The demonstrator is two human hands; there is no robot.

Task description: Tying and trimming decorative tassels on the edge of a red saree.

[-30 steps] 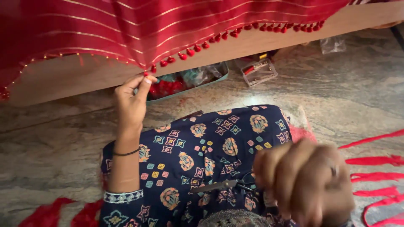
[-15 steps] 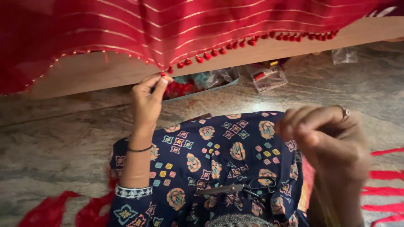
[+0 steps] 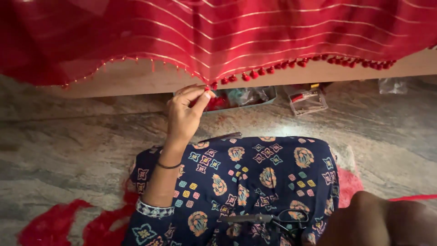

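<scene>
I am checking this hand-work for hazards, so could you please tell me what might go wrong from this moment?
The scissors lie loose on the lap, on the patterned dark blue garment; a shift of the legs could tip them off or jab the person.

The left hand pinches the red fabric's hem by the red bobbles; a hard tug might drag the cloth off the ledge or strain the trim.

The right hand is largely out of frame, so its grip cannot be checked.

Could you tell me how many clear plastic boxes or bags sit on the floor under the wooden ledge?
3: a tray of red bits beside the left hand, a clear box right of it, and a clear bag far right. More may hide under the ledge.
</scene>
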